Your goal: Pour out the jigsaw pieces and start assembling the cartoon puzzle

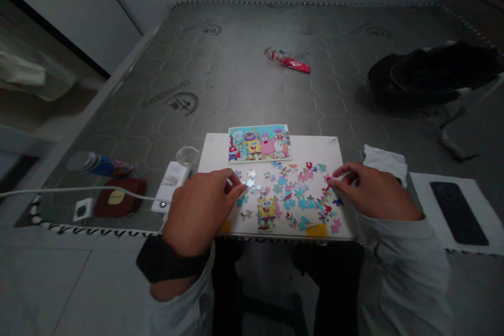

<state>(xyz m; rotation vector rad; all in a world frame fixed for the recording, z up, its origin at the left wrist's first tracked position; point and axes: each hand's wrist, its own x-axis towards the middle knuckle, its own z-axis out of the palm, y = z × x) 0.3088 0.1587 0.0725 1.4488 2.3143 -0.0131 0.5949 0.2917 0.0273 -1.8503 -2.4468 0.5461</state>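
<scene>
Small, multicoloured, knobbed jigsaw pieces (289, 203), too many to count surely, lie scattered on one white rectangular board (208, 155); one glossy cartoon card (260, 144) lies behind them. Left hand (200, 205) and right hand (380, 192) are apart, flanking the pieces; I cannot tell whether either grips one.

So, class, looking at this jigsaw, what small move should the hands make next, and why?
Perhaps the right hand should try the small pinkish puzzle piece it seems to pinch against the right side of the joined yellow cartoon section: the colourful rectangular picture card shows a pink figure just right of the yellow one, so it may belong there.
</scene>
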